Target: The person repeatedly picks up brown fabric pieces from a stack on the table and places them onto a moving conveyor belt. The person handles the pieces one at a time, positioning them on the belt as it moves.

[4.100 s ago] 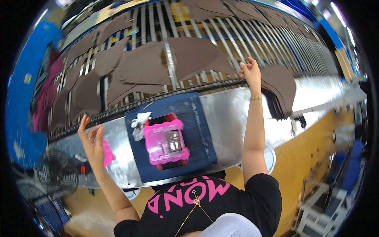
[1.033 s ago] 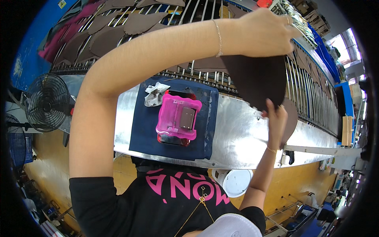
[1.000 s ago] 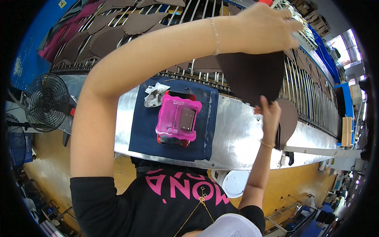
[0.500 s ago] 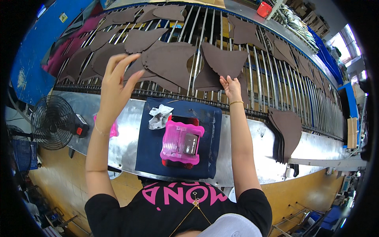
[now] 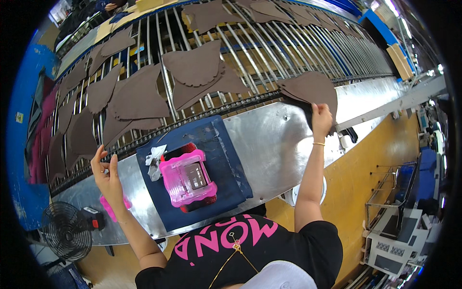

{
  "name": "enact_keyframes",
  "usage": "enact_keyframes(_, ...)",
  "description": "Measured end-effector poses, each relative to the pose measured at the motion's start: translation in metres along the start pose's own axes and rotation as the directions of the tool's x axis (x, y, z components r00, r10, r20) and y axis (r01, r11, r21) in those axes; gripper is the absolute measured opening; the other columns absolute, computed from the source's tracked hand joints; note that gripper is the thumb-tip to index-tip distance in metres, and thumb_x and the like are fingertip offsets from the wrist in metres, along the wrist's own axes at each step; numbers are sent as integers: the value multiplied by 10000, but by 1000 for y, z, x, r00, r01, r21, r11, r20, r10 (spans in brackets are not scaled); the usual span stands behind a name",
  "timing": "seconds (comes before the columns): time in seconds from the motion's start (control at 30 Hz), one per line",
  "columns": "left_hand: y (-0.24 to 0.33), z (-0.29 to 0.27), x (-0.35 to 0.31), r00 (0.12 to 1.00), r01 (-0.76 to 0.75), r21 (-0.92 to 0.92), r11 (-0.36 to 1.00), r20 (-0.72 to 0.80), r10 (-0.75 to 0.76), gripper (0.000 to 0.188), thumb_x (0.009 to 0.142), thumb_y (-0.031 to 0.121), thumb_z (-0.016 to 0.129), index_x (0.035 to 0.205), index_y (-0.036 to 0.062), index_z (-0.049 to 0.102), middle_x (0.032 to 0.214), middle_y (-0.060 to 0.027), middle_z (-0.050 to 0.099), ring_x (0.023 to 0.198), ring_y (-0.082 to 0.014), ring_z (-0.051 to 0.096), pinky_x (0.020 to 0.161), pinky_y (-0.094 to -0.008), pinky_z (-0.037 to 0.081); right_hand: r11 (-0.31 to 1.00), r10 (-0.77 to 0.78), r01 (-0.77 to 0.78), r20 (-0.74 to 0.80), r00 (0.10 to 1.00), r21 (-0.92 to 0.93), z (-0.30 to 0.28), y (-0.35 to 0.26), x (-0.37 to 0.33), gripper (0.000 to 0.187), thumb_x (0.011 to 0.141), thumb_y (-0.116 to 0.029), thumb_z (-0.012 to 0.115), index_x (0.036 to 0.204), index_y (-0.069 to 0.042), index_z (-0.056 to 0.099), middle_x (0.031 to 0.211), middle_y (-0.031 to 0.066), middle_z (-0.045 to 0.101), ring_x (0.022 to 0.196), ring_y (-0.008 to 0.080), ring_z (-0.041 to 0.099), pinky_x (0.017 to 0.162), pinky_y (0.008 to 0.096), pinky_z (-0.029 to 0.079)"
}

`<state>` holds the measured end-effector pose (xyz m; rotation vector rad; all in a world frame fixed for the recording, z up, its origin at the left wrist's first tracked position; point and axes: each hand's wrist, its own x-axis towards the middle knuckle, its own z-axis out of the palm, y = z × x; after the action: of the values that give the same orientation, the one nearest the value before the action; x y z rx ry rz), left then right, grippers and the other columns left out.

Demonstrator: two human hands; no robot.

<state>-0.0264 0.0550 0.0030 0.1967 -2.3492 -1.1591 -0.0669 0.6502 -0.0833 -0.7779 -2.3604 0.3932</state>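
Apparently stacked within easy reach
Right hand [image 5: 322,119] pinches brown pieces [image 5: 312,86] by the edge; left hand [image 5: 109,177] apart, empty

Brown panels [image 5: 192,65] on slatted conveyor [image 5: 260,62]

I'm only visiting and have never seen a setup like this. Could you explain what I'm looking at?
There is no robot: a person works with two bare hands. A wide fisheye camera on the person's head looks down, so straight edges bend. Flat brown pieces lie on a rack of metal bars. Nearer is a shiny metal table, bearing a navy mat with a pink plastic holder on it. The right hand touches a stack of brown pieces; whether it grips them is hard to tell. The left hand is open, with nothing visible in it.
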Motion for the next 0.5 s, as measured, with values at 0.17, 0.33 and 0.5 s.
enact_keyframes(0.17, 16, 19, -1, 999, -29, -95, 995, 43, 34, 402, 859, 99, 654, 1248, 93, 552, 1022, -22, 542, 644, -45, 380, 624, -198, 354, 869, 208, -207, -47, 977, -450, -24, 68, 11, 479, 840, -454, 618, 1036, -18, 655, 1051, 212, 602, 942, 388, 599, 825, 450, 496)
enact_keyframes(0.33, 20, 13, -9, 995, -92, -88, 992, 27, 95, 409, 842, 70, 664, 1236, 89, 556, 1020, -28, 542, 685, -59, 424, 602, -201, 355, 804, 260, -209, 13, 966, -557, -23, 46, 18, 467, 819, -429, 656, 985, 7, 647, 1053, 193, 614, 947, 385, 608, 792, 461, 512)
enact_keyframes(0.5, 24, 5, -14, 990, -131, -69, 989, 45, 134, 401, 813, 35, 681, 1197, 94, 582, 1004, -29, 543, 692, -57, 449, 545, -190, 363, 911, 34, 11, 101, 994, -413, -38, 50, 26, 279, 883, -191, 540, 1134, -73, 517, 878, 192, 677, 834, 384, 652, 702, 468, 505)
